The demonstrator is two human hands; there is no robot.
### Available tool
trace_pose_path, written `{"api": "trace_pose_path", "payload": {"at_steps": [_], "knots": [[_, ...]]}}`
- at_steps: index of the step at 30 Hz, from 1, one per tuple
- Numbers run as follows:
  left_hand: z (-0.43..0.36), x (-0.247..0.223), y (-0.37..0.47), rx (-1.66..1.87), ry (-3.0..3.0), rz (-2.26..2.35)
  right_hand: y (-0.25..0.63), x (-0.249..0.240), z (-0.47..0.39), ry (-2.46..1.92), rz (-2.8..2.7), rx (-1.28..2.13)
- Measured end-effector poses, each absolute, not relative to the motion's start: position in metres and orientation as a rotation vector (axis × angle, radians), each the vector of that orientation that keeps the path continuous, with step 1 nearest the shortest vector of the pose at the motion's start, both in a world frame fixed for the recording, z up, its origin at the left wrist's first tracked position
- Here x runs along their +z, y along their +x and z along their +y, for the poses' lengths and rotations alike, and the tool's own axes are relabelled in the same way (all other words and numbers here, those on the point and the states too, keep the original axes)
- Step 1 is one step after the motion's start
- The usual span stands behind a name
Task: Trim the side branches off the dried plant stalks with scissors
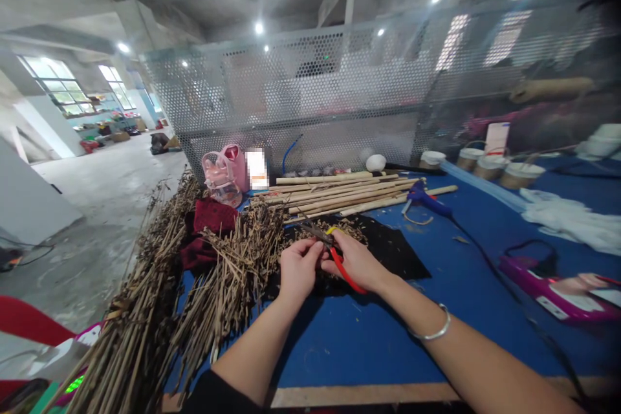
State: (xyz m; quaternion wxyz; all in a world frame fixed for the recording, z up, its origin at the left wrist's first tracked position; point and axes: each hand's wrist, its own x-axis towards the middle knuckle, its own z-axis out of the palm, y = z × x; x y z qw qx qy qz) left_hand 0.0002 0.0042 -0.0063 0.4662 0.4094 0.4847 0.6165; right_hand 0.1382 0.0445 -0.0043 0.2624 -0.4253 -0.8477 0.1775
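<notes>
My right hand (358,261) grips scissors (334,251) with red and yellow handles, their dark blades pointing up and left. Close beside it, my left hand (299,268) is closed in a pinch near the blades; what its fingertips hold is hidden. Under and behind both hands lie small dry plant bits on a black cloth (405,255). Just left of my left hand spreads a pile of dried stems (220,297) with brown heads.
Longer dried stalks (140,310) line the table's left side. Pale sticks (349,194) lie behind my hands. A blue glue gun (429,200) trails its cord rightward. Paper cups (521,174), a plastic bag (563,220) and a purple device (543,288) sit right; a perforated screen (291,97) stands behind.
</notes>
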Motion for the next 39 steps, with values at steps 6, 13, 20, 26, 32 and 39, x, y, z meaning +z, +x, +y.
{"api": "trace_pose_path", "payload": {"at_steps": [6, 13, 20, 26, 32, 39], "knots": [[0.004, -0.0096, -0.0011, 1.527, 1.06, 1.18, 0.1378, -0.0078, 0.0436, -1.266, -2.258, 0.458], [0.0058, -0.0088, -0.0023, 1.545, 1.027, 1.209, 0.1398, -0.0101, 0.0489, -1.331, -2.273, 0.419], [0.0075, -0.01, -0.0032, 1.529, 1.022, 1.218, 0.1405, -0.0066, 0.0491, -1.322, -2.31, 0.369], [0.0053, -0.0063, -0.004, 1.498, 1.131, 1.269, 0.138, -0.007, 0.0452, -1.252, -2.302, 0.394], [0.004, -0.0032, -0.003, 1.53, 1.132, 1.244, 0.1367, -0.0074, 0.0428, -1.324, -2.261, 0.488], [0.0074, -0.0088, -0.0029, 1.553, 0.998, 1.184, 0.1381, -0.0079, 0.0483, -1.356, -2.279, 0.471]]}}
